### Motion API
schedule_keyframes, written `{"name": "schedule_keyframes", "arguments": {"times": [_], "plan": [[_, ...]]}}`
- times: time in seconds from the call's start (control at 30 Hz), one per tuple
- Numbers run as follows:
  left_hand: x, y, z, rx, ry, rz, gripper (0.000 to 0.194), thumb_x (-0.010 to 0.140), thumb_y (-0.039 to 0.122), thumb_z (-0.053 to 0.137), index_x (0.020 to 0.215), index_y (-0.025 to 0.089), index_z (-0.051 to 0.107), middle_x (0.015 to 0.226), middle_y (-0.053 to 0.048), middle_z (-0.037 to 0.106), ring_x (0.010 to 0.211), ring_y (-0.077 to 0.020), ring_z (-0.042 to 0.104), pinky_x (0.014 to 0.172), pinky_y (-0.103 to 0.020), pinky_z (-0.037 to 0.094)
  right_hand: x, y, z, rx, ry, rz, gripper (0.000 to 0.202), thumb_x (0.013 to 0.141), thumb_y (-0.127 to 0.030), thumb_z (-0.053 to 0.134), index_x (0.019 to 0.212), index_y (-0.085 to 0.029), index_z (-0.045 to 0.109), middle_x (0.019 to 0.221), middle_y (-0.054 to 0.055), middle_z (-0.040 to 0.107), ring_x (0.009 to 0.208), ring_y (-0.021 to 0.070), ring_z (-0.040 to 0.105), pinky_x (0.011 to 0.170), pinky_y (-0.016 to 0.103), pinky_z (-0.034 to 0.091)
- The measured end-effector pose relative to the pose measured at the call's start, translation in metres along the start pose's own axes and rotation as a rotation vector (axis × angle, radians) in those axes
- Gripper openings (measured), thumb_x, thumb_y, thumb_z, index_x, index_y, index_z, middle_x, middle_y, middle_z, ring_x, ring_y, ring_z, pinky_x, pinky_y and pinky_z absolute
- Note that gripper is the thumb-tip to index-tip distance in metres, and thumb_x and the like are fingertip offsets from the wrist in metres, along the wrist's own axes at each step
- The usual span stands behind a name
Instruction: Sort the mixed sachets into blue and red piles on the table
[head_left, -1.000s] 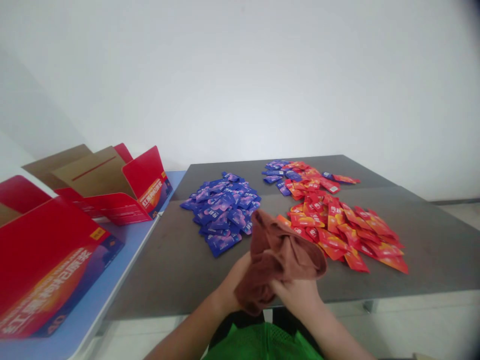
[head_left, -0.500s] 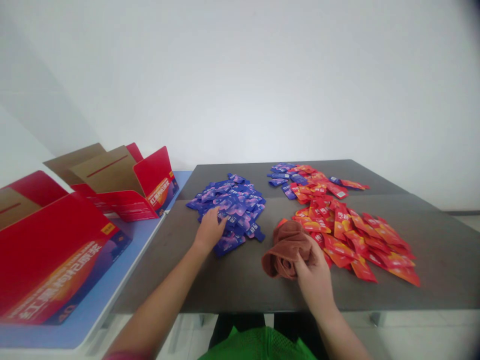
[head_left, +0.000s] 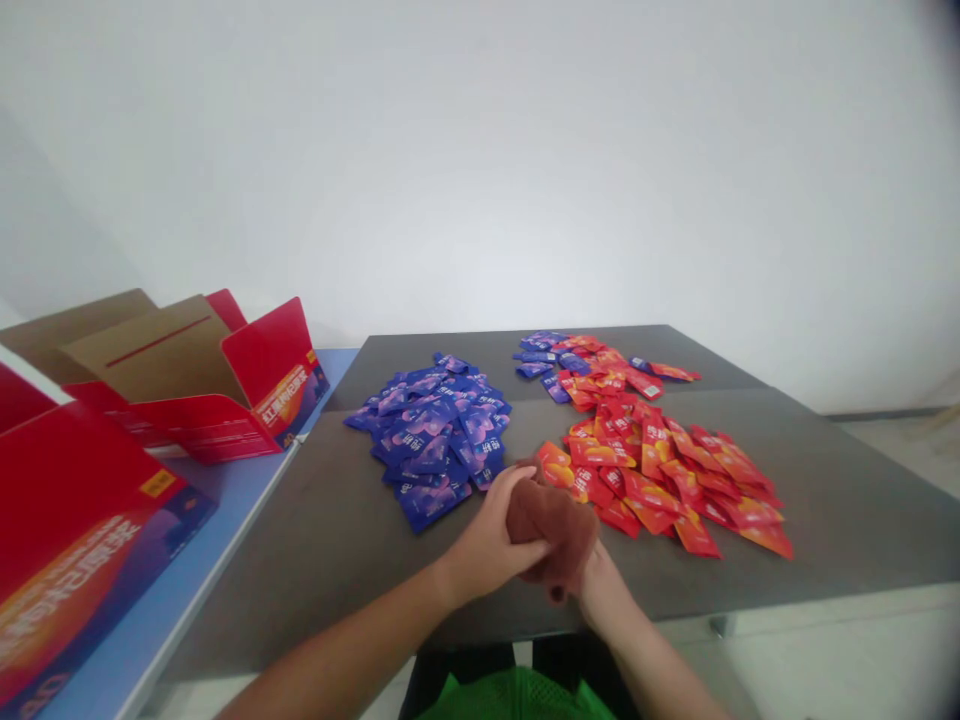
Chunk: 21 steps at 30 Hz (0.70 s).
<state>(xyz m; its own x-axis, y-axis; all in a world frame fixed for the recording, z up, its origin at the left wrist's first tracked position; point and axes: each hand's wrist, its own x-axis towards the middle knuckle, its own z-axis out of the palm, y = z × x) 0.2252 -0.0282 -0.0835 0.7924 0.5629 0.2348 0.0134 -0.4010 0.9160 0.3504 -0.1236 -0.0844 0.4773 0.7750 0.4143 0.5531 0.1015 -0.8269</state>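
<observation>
A bunched brown cloth (head_left: 553, 525) is between my hands, just above the near part of the table. My left hand (head_left: 504, 530) grips it from the left, thumb and fingers closed round it. My right hand (head_left: 594, 580) is on its right side, mostly covered by the cloth, and its fingers are hidden. Whether a sachet lies inside the cloth cannot be seen. Just beyond my left hand is a pile of blue-purple sachets (head_left: 435, 430). To the right of my hands spreads a pile of red-orange sachets (head_left: 667, 470).
Farther back on the dark table (head_left: 315, 560) lies a mixed group of blue and red sachets (head_left: 592, 365). At the left, on a blue surface (head_left: 176, 560), stand open red cartons (head_left: 195, 390) with raised flaps. A white wall (head_left: 480, 170) rises behind the table.
My left hand has left the blue sachet pile and come right and nearer to grip the cloth. The cloth and my right hand have shifted slightly left and nearer. The view has turned slightly right.
</observation>
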Motion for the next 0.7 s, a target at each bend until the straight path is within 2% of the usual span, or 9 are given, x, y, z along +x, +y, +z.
{"name": "schedule_keyframes", "arguments": {"times": [0.1, 0.2, 0.27, 0.33, 0.43, 0.53, 0.7], "plan": [[0.006, -0.016, 0.008, 0.006, 0.030, 0.010, 0.066, 0.061, 0.000, 0.058, 0.122, 0.019, 0.046, 0.127, -0.010, 0.052, 0.122, -0.0247, 0.050, 0.108, -0.043, 0.037, 0.002, 0.011, -0.017, -0.035, -0.116, 0.004, 0.030, 0.091, -0.039, 0.050, 0.111, -0.027, 0.070, 0.105, 0.004, 0.074, 0.099, 0.0240, 0.068, 0.087, 0.040, 0.055], [0.004, -0.024, 0.010, 0.166, -0.046, 0.094, 0.061, 0.060, 0.000, 0.057, 0.116, 0.022, 0.051, 0.129, -0.008, 0.050, 0.123, -0.0243, 0.047, 0.108, -0.042, 0.036, 0.007, 0.033, -0.041, -0.279, -0.027, -0.010, 0.033, 0.091, -0.041, 0.052, 0.114, -0.024, 0.068, 0.111, 0.009, 0.071, 0.103, 0.0264, 0.066, 0.092, 0.045, 0.052], [0.000, -0.023, 0.011, 0.259, -0.107, 0.125, 0.057, 0.062, 0.002, 0.057, 0.115, 0.023, 0.054, 0.132, -0.008, 0.047, 0.125, -0.0245, 0.046, 0.108, -0.041, 0.036, 0.014, 0.049, -0.053, -0.520, 0.028, -0.105, 0.034, 0.089, -0.042, 0.056, 0.116, -0.025, 0.068, 0.121, 0.011, 0.066, 0.114, 0.0302, 0.059, 0.099, 0.052, 0.045], [-0.002, -0.021, 0.010, 0.292, -0.125, 0.128, 0.056, 0.064, 0.004, 0.057, 0.116, 0.023, 0.053, 0.133, -0.008, 0.047, 0.126, -0.0245, 0.046, 0.108, -0.040, 0.036, 0.022, 0.062, -0.059, -0.714, -0.070, -0.232, 0.038, 0.086, -0.041, 0.060, 0.122, -0.030, 0.065, 0.138, 0.009, 0.055, 0.129, 0.0347, 0.045, 0.106, 0.060, 0.033], [-0.004, -0.020, 0.008, 0.274, -0.098, 0.133, 0.056, 0.064, 0.004, 0.056, 0.117, 0.023, 0.052, 0.131, -0.009, 0.048, 0.124, -0.0241, 0.047, 0.107, -0.039, 0.038, 0.035, 0.077, -0.056, -0.873, -0.330, -0.335, 0.045, 0.085, -0.041, 0.061, 0.130, -0.036, 0.057, 0.152, 0.005, 0.038, 0.139, 0.0390, 0.029, 0.108, 0.068, 0.020], [-0.004, -0.022, 0.007, 0.256, -0.086, 0.149, 0.059, 0.062, 0.003, 0.056, 0.117, 0.024, 0.050, 0.130, -0.009, 0.049, 0.124, -0.0243, 0.048, 0.106, -0.040, 0.039, 0.046, 0.090, -0.048, -0.915, -0.504, -0.327, 0.040, 0.090, -0.040, 0.055, 0.130, -0.038, 0.057, 0.152, 0.003, 0.038, 0.139, 0.0379, 0.031, 0.107, 0.068, 0.021], [-0.007, -0.022, 0.006, 0.275, -0.066, 0.129, 0.058, 0.063, 0.003, 0.056, 0.117, 0.023, 0.050, 0.130, -0.009, 0.049, 0.124, -0.0243, 0.049, 0.106, -0.039, 0.039, 0.057, 0.110, -0.057, -0.936, -0.562, -0.288, 0.036, 0.095, -0.037, 0.045, 0.130, -0.040, 0.056, 0.149, -0.001, 0.043, 0.136, 0.0340, 0.036, 0.107, 0.064, 0.025]]}}
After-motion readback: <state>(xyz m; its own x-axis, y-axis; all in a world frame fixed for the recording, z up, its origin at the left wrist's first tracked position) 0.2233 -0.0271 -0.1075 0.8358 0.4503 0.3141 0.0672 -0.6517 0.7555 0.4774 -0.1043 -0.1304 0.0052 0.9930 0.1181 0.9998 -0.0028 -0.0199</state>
